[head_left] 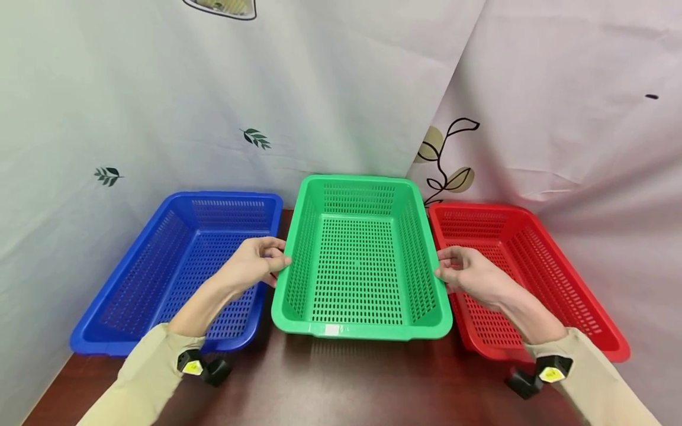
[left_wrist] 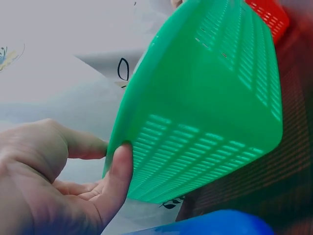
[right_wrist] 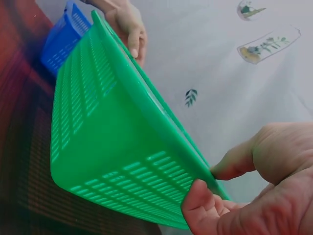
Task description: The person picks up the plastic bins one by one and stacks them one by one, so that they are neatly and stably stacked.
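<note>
Between both hands is a green plastic basket (head_left: pixel 357 331) with slotted walls and a perforated floor; nothing lies in it. My left hand (head_left: pixel 259 260) pinches its left rim, thumb on top and fingers under the outer edge. On the opposite rim, my right hand (head_left: pixel 466 272) grips in the same way. The left wrist view shows the thumb and fingers of the left hand (left_wrist: pixel 73 171) on either side of the green rim. From the right wrist, the right hand (right_wrist: pixel 254 191) is seen pinching the rim, and the basket's underside stands close over the table.
A blue basket (head_left: pixel 165 284) sits at the left, partly behind my left forearm. To the right is a red basket (head_left: pixel 565 278), partly covered by my right hand and forearm. The dark wooden table (head_left: pixel 341 384) meets a pale printed curtain (head_left: pixel 341 89) at the back.
</note>
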The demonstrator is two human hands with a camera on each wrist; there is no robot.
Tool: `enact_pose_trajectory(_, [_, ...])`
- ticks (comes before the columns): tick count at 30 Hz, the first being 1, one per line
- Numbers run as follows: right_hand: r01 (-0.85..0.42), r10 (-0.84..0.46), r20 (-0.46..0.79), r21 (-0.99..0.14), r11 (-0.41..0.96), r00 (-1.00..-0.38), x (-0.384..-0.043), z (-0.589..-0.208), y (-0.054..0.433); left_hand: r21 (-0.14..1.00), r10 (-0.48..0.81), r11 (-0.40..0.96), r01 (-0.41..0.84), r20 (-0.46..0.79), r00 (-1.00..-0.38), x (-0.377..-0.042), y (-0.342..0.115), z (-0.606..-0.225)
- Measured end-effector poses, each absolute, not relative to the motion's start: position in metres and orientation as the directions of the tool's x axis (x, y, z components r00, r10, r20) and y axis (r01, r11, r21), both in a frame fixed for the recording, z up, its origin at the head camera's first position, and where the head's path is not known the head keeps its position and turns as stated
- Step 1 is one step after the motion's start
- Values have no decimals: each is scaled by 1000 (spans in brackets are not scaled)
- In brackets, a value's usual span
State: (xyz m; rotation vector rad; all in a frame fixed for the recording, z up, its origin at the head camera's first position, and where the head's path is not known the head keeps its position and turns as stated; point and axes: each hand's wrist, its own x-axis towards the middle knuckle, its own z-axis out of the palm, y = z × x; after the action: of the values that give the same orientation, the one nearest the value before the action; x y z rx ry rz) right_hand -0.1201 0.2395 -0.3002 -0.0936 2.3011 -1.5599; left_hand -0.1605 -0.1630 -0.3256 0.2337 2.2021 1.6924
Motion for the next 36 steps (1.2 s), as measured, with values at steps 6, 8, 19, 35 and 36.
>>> enact_pose_trajectory(6, [147,-297,-243,-938,313,-923,-123,-301,244,961,333,259,-92,-179,-926,-160,-162,-324])
enact_pose_trajectory(8, [141,-315,-231,-949,282,-921,-122,-300,243,963,336,256,-89,-175,-926,-159,-165,-321])
enact_pose_trajectory(19, [129,-380,-161,-986,109,-911,-119,-291,232,978,365,189,-93,-158,-917,-157,-188,-306])
enact_pose_trajectory(35, [112,-403,-109,-994,16,-908,-120,-278,195,970,369,239,-42,-131,-920,-153,-224,-286])
enact_pose_trajectory(36, [112,-404,-107,-994,11,-909,-120,-278,192,968,365,246,-42,-133,-922,-153,-226,-285])
